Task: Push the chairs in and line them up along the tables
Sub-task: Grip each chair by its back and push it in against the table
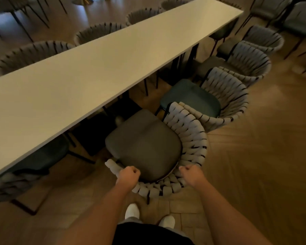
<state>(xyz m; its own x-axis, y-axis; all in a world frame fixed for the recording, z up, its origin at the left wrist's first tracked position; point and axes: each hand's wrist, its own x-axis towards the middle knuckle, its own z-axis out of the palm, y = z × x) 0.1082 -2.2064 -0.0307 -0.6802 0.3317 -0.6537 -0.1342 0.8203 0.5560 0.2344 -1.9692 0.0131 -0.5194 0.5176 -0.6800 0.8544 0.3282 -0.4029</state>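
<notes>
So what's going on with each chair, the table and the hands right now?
Gray-seat chair: pulled out, turned at an angle to the table, held by its woven back.
Teal-seat chair: pulled out, seat in the open, touching the gray-seat chair's back.
Far-side chairs: pushed in, only the backs show.
Table: top bare.
Left hand: gripping the back's rim.
Right hand: gripping the back's rim.

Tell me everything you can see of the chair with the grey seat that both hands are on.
The grey-seat chair has a padded grey cushion, a curved wraparound back woven from pale straps, and thin dark legs. It stands upright on the wooden floor, angled to the white table, its seat mostly outside the table's edge. The left hand and right hand grip its back rim. Its woven back sits against the teal-seat chair.
</notes>
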